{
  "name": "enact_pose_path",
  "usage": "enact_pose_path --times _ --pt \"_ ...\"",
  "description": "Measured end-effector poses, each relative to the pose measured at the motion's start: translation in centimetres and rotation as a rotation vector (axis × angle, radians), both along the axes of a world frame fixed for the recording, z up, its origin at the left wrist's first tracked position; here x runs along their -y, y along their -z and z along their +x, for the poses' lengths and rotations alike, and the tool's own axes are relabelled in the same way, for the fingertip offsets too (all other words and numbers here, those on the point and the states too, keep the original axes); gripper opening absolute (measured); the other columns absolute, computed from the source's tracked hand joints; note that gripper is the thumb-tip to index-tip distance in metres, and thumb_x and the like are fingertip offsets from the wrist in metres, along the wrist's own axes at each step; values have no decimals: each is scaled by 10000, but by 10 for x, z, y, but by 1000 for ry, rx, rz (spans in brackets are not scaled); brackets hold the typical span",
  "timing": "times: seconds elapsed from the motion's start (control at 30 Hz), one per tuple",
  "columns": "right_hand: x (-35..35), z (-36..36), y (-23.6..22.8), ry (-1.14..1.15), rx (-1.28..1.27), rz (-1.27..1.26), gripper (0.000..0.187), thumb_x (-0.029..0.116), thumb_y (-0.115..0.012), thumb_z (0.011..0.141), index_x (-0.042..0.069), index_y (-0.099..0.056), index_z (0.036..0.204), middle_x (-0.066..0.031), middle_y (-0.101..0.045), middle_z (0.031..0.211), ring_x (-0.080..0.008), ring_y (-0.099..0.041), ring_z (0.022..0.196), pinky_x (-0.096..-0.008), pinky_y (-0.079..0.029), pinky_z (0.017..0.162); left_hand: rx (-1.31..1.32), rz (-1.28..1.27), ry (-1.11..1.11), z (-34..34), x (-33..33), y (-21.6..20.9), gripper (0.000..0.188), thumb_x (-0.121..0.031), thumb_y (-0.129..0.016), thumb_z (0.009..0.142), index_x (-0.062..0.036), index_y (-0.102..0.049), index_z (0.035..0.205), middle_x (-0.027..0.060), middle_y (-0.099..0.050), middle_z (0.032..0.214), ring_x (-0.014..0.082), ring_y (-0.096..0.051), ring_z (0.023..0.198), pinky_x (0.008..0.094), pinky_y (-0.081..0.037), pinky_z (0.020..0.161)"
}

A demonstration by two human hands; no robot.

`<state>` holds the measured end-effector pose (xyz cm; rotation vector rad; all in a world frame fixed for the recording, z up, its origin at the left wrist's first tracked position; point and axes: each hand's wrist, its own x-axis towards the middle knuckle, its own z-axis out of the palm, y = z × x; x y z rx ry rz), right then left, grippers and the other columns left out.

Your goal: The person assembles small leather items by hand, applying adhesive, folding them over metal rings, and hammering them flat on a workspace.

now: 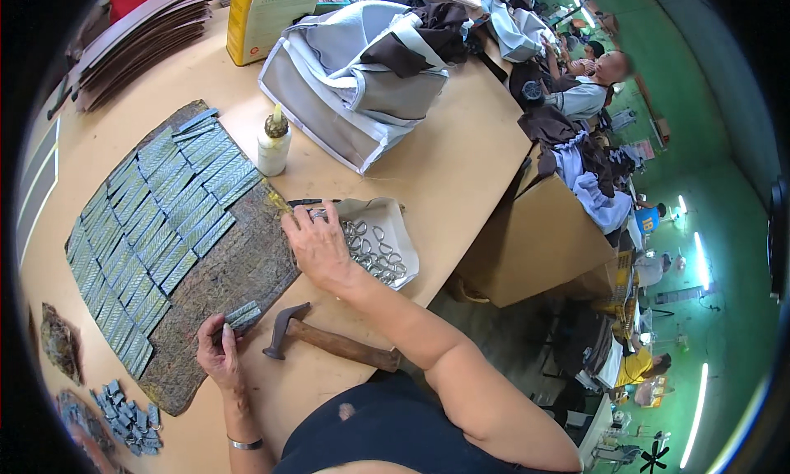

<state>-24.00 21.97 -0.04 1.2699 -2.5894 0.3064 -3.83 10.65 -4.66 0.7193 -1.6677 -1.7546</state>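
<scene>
My left hand (pixel 218 352), at the near edge of the worn brown board (pixel 239 252), pinches a couple of short grey-green strips (pixel 243 314) between thumb and fingers. My right hand (pixel 319 245) is closed around a thin yellow, stained tool (pixel 276 197) whose kind I cannot make out; its tip is over the board's right edge. Rows of grey-green strips (pixel 156 202) with shiny slanted streaks cover the board's left and far part. Beside my right hand sits a white tray (pixel 409 243) of metal D-rings (pixel 378 250). A wooden-handled hammer (pixel 329 340) lies below that forearm.
Beyond the board stand a white bottle (pixel 273 149) with a crusted top and a yellow can (pixel 267 21). Grey fabric bags (pixel 354 87) are piled at the far side. Loose small grey pieces (pixel 127 416) lie near left. A cardboard box (pixel 535 243) stands past the table's right edge.
</scene>
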Motion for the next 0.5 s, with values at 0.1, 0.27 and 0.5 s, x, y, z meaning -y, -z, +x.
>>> enact_pose_path --times 0.1,0.27,0.5 --pt "-8 -4 -35 -104 48 -414 443 15 -495 713 44 -435 1151 -171 -508 1048 -274 -552 833 -461 -347 892 3 -2 0 0 1 0 186 3 -498 834 -1 -517 1020 47 -542 879 77 -521 662 191 -452 589" --pt "-57 -33 -121 41 527 -1665 472 62 -468 814 39 -348 1269 -119 -513 1062 -156 -513 842 -306 -414 810 -1 -3 -7 -1 -2 -1 189 -5 -502 834 0 -518 1023 48 -545 883 80 -523 663 192 -452 590" --pt "-58 -28 -102 51 877 -768 405 121 -520 809 15 -446 1192 -98 -603 822 -156 -540 688 -286 -451 682 28 -10 -16 2 1 -2 180 -17 -507 836 4 -521 1015 49 -547 898 80 -522 672 195 -451 593"
